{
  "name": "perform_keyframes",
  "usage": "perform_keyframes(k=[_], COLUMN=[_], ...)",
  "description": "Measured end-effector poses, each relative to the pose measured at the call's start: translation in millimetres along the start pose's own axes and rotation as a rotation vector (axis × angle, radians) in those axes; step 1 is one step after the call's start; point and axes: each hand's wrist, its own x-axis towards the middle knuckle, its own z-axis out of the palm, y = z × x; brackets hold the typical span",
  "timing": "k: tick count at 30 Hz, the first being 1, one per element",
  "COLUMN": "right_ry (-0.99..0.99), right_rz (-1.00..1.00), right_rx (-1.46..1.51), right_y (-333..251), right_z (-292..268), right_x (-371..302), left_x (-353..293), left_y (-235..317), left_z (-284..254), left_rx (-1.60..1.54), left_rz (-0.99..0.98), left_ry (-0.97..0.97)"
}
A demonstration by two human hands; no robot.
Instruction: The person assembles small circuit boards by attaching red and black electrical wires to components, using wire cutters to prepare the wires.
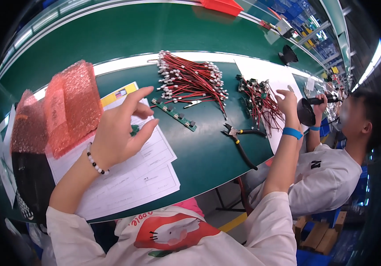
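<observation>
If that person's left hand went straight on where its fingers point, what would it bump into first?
Probably the long green circuit board, just beyond the left hand's fingers. Depth is unclear, though; the hand might pass above it.

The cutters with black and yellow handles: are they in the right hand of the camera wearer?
No, the cutters lie on the green table, apart from the right hand.
</observation>
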Motion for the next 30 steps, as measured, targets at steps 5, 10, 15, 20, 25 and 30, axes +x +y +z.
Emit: perform_keyframes(k=[5,10,15,20,25,30], right_ry=[0.383,-0.107,0.050,-0.013,-0.433,-0.410], right_rz=[-0.289,-0.746,-0.723,-0.670,-0.478,-0.511], right_rx=[0.151,0.577,0.503,0.646,0.744,0.629], right_y=[-69.5,-230.8,-275.5,-245.8,-214.5,-213.1], right_z=[-33.7,-40.2,12.8,15.1,15.2,14.9], right_x=[-22.0,-88.0,-98.4,-73.4,-62.3,-61.5], left_x=[6.1,-1.6,6.5,6.4,8.8,10.3], left_y=[-19.7,-41.0,-42.8,-54.4,-52.9,-52.5], left_z=[0.3,-17.7,-34.7,-50.5,-46.1,-42.1], left_rx=[0.291,0.353,0.347,0.348,0.316,0.317], left_rz=[0.127,0.085,-0.046,-0.102,-0.191,-0.224], left_ry=[-0.018,-0.274,-0.368,-0.429,-0.486,-0.514])
